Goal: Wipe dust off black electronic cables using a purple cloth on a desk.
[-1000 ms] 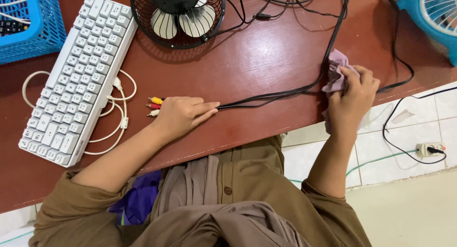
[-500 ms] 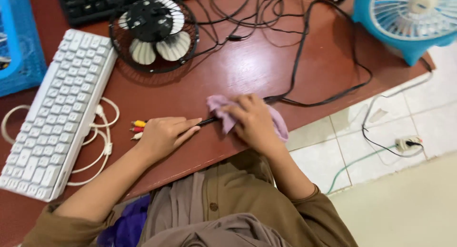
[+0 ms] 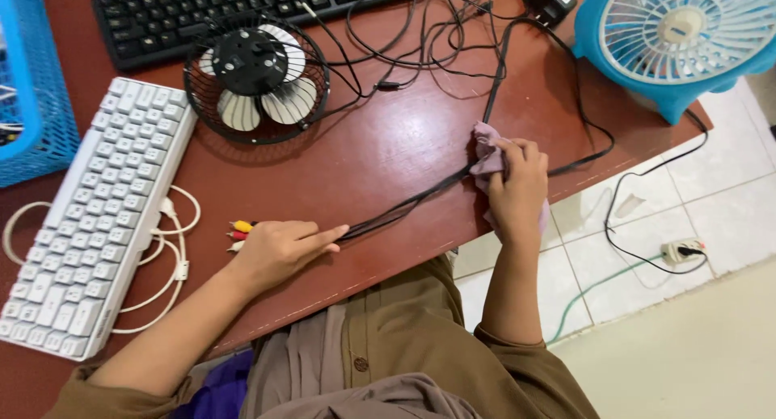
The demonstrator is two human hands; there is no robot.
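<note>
My left hand (image 3: 279,250) lies flat on the reddish-brown table (image 3: 388,144), pinning down the end of a black cable (image 3: 404,206) whose yellow, red and white plugs (image 3: 240,234) poke out past the fingers. My right hand (image 3: 516,189) is closed around a small purple cloth (image 3: 487,160) wrapped over the same cable, near the table's front edge. The cable runs taut between the two hands, then bends up toward the back of the table.
A white keyboard (image 3: 89,217) with a white cord lies at the left, a blue basket (image 3: 32,96) beyond it. A black keyboard (image 3: 242,15), a small black fan (image 3: 255,75), tangled wires and a blue fan (image 3: 679,39) sit behind. A floor socket (image 3: 683,251) lies below right.
My right hand with the cloth slid left along the cable toward my left hand, then back out to the right. The left hand stayed on the plug end.
</note>
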